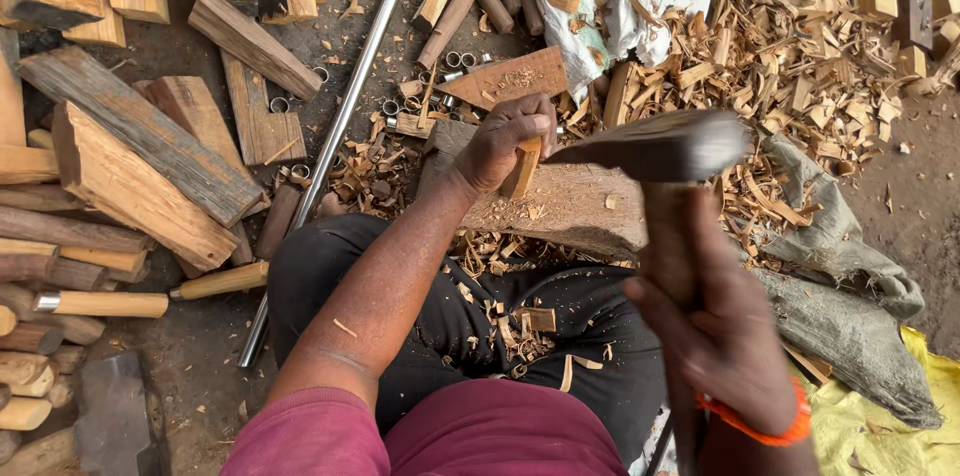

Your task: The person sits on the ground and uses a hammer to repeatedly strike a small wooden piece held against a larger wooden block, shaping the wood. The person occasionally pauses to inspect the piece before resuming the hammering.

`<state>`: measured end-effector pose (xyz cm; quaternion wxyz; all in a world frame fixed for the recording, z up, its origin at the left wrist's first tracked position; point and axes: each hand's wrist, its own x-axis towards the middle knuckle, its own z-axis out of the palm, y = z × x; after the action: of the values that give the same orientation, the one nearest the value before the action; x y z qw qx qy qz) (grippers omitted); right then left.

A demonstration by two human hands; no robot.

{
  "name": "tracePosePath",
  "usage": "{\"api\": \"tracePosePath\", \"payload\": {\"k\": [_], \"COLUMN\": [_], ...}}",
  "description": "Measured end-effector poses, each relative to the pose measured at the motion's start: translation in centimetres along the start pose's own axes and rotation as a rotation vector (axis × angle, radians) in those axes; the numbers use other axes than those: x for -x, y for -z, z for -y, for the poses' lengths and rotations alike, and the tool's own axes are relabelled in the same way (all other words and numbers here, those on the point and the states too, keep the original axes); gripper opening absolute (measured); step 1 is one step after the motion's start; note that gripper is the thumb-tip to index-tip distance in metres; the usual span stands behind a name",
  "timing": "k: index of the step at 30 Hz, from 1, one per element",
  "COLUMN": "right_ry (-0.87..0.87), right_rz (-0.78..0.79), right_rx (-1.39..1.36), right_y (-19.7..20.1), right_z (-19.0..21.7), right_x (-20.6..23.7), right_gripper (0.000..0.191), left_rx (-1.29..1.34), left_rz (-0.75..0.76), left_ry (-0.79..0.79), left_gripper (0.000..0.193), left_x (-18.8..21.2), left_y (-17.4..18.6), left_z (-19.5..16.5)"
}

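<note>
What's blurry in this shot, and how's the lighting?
Head view: the raised hatchet head and right hand are motion-blurred; the left hand holding the small wood piece is sharp; light is soft and even, without glare.

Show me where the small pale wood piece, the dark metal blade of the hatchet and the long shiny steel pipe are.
small pale wood piece (521,171), head view, its lower end below the left hand.
dark metal blade (660,148), head view, middle of its flat side.
long shiny steel pipe (352,96), head view, mid-length.

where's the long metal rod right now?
Head view, left of centre: the metal rod lies on the ground, running diagonally from the top middle down past the person's left knee, between the split planks and the chopping block.
</note>
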<state>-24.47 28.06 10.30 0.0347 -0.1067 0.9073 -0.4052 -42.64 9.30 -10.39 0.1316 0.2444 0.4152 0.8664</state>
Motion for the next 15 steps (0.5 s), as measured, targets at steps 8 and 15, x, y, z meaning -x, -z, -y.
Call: {"api": "tracePosePath", "payload": {"k": [8, 15], "right_ry": [0.177, -0.04], "right_rz": [0.061, -0.118], "right_rx": [0.128, -0.134], "right_y": [-1.9, 0.8], "right_z": [3.5, 4.2], "right_x": [-3.8, -0.4], "right_gripper": [0.096, 0.098], "left_rx": [0.096, 0.072], "left_rz": [-0.002, 0.001], "left_ry": [0.029, 0.026], "left_gripper": [0.025, 0.023], "left_x": [-0.4, 0.1], "left_y": [0.3, 0.1], "left_z": [0.4, 0.7]}}
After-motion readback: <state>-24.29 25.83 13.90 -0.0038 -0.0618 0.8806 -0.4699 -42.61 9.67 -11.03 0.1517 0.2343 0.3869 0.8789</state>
